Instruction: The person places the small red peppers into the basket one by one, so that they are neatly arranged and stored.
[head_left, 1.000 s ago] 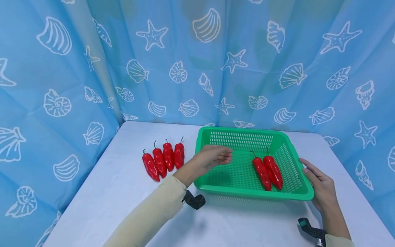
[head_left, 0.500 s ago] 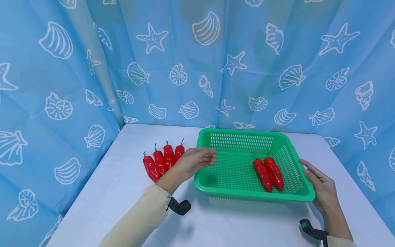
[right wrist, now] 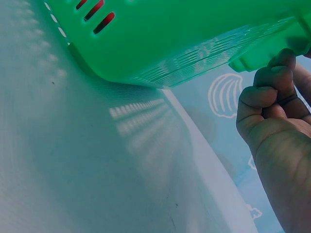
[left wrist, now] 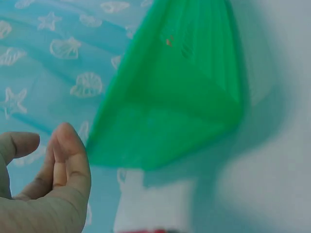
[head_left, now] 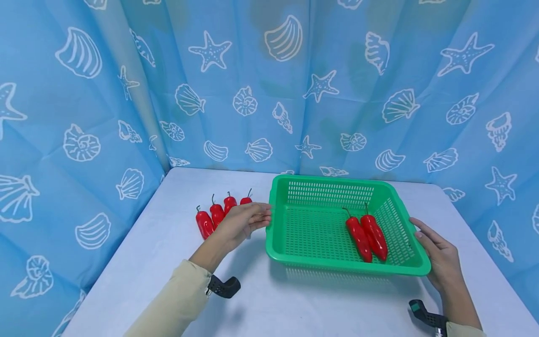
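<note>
Here we are over the white table [head_left: 320,311], and we have the green basket [head_left: 328,264] standing toward its right side, with two red peppers [head_left: 359,238] side by side inside, both near the basket's right end, stems to the back. Out on the right, we see the right hand [head_left: 440,256] at the rim, thumb and curled fingers gripping it. Over on the left, we find the left hand [head_left: 241,223] at the opposite rim, a gap between thumb and gently bent fingers, nothing in its hold; whether its fingertips touch the rim, we can't tell. Beyond that hand, we spot four more red peppers [head_left: 204,223] on the table, close together, stems to the back, partly hidden by the hand. Behind it all, we've got a blue curtain [head_left: 337,42] with white shells and starfish.
</note>
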The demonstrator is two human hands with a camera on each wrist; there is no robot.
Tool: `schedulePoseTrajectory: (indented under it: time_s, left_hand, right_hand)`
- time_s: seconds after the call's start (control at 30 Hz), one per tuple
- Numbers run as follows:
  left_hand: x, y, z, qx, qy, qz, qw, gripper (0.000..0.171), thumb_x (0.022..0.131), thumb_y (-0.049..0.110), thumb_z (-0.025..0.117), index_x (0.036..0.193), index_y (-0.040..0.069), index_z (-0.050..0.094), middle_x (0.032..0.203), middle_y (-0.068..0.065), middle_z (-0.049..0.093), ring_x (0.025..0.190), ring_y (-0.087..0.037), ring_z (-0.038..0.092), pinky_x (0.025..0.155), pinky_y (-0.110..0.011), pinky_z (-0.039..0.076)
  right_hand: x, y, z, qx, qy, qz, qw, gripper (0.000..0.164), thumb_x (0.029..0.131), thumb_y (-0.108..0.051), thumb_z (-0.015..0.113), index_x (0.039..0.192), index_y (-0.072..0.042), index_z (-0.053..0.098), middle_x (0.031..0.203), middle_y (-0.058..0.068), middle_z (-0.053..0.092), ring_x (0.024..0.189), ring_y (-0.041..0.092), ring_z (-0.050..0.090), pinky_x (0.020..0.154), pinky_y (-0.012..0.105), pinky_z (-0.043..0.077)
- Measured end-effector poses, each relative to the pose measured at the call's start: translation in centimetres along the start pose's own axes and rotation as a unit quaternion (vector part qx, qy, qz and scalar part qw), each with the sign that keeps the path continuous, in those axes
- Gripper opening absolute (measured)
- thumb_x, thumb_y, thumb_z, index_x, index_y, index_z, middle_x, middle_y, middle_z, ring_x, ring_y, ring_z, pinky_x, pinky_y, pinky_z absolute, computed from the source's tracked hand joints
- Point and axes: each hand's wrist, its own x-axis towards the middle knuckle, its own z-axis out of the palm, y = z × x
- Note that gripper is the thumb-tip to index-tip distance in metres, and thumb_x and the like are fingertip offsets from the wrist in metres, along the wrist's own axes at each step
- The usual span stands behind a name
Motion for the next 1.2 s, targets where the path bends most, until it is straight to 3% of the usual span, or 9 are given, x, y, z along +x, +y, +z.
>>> schedulePoseTrajectory:
  time_s: [0.2,0.43,0.57,0.87,1.2]
  left_hand:
    - [-0.5,-0.7,-2.4,-0.004,0.065,-0.005,0.9979,0.037,0.093,0.021,0.07,0.123,-0.001,0.065,0.114,-0.017,0.067,0.095,-0.024,0.071,0.092,-0.035,0.055]
    - [-1.3,-1.5,-5.0,0.01,0.128,-0.027,0.9913,0.046,0.09,0.028,0.076,0.126,0.002,0.064,0.12,-0.018,0.064,0.109,-0.033,0.065,0.098,-0.039,0.051]
    - [-1.9,-1.6,-6.5,0.012,0.159,-0.03,0.9867,0.052,0.088,0.033,0.077,0.128,0.003,0.062,0.122,-0.016,0.062,0.112,-0.032,0.063,0.098,-0.036,0.051]
    - [-2.9,-2.5,-9.2,0.036,0.217,-0.041,0.9746,0.061,0.086,0.038,0.078,0.133,0.006,0.056,0.124,-0.012,0.059,0.107,-0.022,0.063,0.091,-0.027,0.054]
    - [-4.4,-2.8,-11.4,0.063,0.236,-0.036,0.9691,0.055,0.096,0.032,0.069,0.137,0.001,0.051,0.125,-0.014,0.058,0.107,-0.019,0.061,0.096,-0.029,0.052]
  right_hand:
    - [0.1,-0.1,0.0,0.008,-0.006,-0.004,1.0,0.045,0.099,-0.021,0.064,0.143,-0.016,0.057,0.119,-0.014,0.067,0.093,0.007,0.071,0.072,0.027,0.058]
    - [-0.1,-0.3,0.1,0.019,-0.004,-0.008,1.0,0.041,0.1,-0.018,0.063,0.141,-0.015,0.059,0.11,-0.007,0.072,0.088,0.01,0.073,0.069,0.027,0.058]
    - [-0.2,-0.4,0.2,0.022,-0.003,-0.005,1.0,0.04,0.1,-0.018,0.063,0.14,-0.016,0.06,0.109,-0.007,0.072,0.088,0.01,0.073,0.069,0.027,0.059]
    - [0.0,-0.5,-0.1,0.019,-0.007,-0.001,1.0,0.042,0.099,-0.018,0.064,0.141,-0.016,0.059,0.109,-0.006,0.072,0.088,0.01,0.073,0.069,0.028,0.058]
    - [-0.2,-0.8,0.5,0.011,0.014,0.017,1.0,0.043,0.098,-0.022,0.066,0.141,-0.019,0.059,0.11,-0.01,0.07,0.088,0.009,0.072,0.07,0.027,0.058]
